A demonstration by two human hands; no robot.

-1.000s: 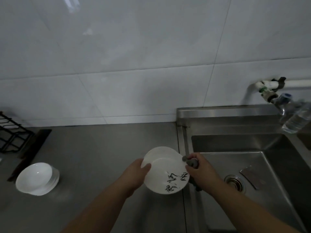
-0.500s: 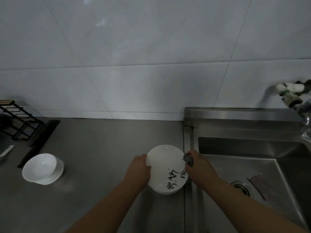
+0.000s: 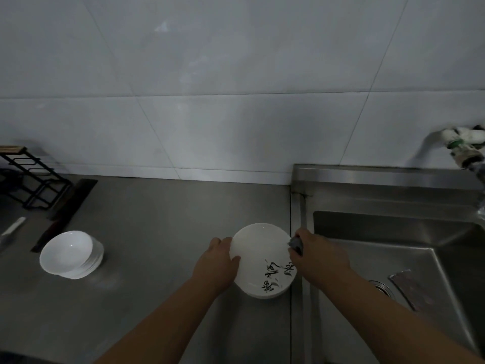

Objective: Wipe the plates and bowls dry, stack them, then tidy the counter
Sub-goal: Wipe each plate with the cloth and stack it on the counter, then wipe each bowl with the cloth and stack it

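By the table's [image 3: 162, 232] right edge, beside the sink [image 3: 393, 232], fingers of the left hand [image 3: 216, 261] grip the top plate's [image 3: 259, 253] left rim. Fingers of the right hand [image 3: 319, 254] pinch a grey cloth [image 3: 296, 244] against its right rim. Stacked bowls [image 3: 69, 254] sit near the left edge.

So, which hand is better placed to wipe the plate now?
Probably the right hand: it holds the grey cloth at the right rim of the plate, while the left hand grips the left rim.
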